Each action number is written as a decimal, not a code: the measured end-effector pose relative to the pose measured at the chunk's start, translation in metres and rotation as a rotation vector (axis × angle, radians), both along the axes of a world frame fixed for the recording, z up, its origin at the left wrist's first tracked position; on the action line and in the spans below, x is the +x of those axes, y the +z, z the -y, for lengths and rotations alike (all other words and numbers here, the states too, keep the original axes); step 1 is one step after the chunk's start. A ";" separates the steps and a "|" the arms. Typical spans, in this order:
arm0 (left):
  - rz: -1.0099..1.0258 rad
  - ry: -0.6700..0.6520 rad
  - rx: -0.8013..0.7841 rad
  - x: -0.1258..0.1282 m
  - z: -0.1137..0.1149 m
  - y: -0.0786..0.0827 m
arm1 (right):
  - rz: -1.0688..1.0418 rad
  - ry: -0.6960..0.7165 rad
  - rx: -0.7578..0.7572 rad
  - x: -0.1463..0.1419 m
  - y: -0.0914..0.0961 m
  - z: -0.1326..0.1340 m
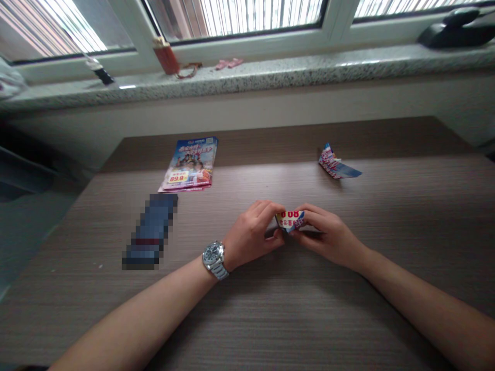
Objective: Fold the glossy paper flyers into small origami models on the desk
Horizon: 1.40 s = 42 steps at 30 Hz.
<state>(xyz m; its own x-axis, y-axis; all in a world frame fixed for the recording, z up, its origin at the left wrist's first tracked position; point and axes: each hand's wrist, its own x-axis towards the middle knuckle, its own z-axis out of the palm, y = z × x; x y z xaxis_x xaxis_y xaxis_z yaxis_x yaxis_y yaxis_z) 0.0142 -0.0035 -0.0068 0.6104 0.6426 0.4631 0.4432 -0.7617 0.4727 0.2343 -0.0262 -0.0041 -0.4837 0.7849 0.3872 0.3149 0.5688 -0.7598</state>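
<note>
Between my two hands, above the middle of the brown table (247, 309), is a small folded paper (291, 220) printed in yellow, red and blue. My left hand (257, 229), with a silver watch (215, 259) on the wrist, pinches its left end between thumb and fingers. At the right end, the thumb and fingers of my right hand (328, 234) grip the same paper. Beyond my right hand stands another folded paper shape (336, 166) with a pointed top and a blue flap to the right.
A stack of colourful flyers (191, 164) lies at the back left, with a dark blurred-out rectangle (152, 229) nearer me. On the granite windowsill (270, 74) are a red lighter-like object (166, 57), pink pieces (229, 64) and a black object (458, 32).
</note>
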 end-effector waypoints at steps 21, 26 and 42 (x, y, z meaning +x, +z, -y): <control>0.064 -0.129 -0.122 -0.005 0.002 0.013 | 0.155 -0.033 0.207 0.016 -0.001 -0.002; 0.086 -0.069 -0.026 -0.005 0.005 0.011 | 0.228 -0.046 0.218 0.015 0.000 0.001; 0.194 -0.037 -0.138 -0.005 -0.007 0.005 | 0.293 -0.224 0.351 0.028 -0.001 -0.010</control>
<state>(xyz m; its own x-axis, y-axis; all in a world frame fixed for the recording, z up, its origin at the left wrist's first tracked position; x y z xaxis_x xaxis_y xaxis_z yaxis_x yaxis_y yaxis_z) 0.0089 0.0031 -0.0013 0.5431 0.6867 0.4832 0.3065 -0.6979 0.6473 0.2621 -0.0166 -0.0049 -0.4459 0.7289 0.5195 0.6299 0.6679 -0.3965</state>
